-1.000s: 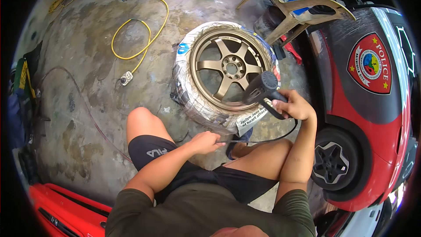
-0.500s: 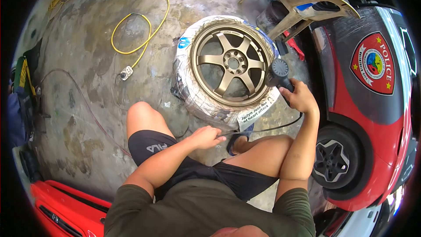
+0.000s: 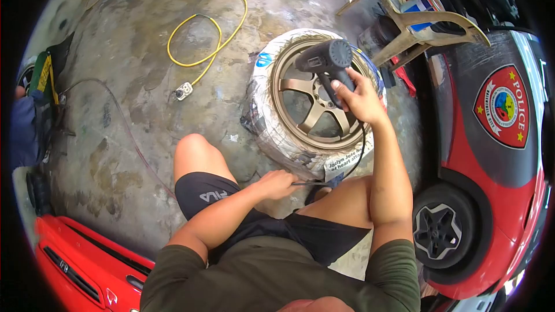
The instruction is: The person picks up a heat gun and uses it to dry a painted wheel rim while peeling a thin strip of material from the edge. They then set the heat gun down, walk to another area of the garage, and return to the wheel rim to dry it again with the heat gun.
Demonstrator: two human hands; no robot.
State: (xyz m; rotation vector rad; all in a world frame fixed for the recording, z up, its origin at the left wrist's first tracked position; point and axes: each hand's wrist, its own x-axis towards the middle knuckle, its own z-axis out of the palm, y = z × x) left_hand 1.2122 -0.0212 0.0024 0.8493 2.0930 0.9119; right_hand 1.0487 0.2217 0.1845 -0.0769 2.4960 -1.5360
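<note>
A: Nearest the body, how is the slim black cable (image 3: 312, 184) held?

B: It is held in the left hand (image 3: 277, 184), the fingers curled almost closed around it. It is led past the bent leg and up to the tool, perhaps so that slack is kept off the wheel.

A: And what is held farther out?

B: The handle of a black plastic, pistol-shaped hot-air tool (image 3: 315, 58) is gripped by the right hand (image 3: 361, 97), the fingers wrapped round it. The tool is held over the wheel, its barrel pointed leftward; whether the rim is touched cannot be told.

A: Why might the wheel be laid so?

B: The bronze-coloured, spoked metal wheel (image 3: 313, 118) is laid flat on the concrete floor, face up, so its front is exposed from above. Its outer band is wrapped in printed newspaper sheets (image 3: 263, 104), presumably so that this part is shielded.

A: Beyond that?

B: A looped yellow extension cord (image 3: 245, 8) is laid well to the left. A blue-and-white bucket (image 3: 419, 11) appears to be set on a worn beige plastic chair (image 3: 413, 37).
</note>
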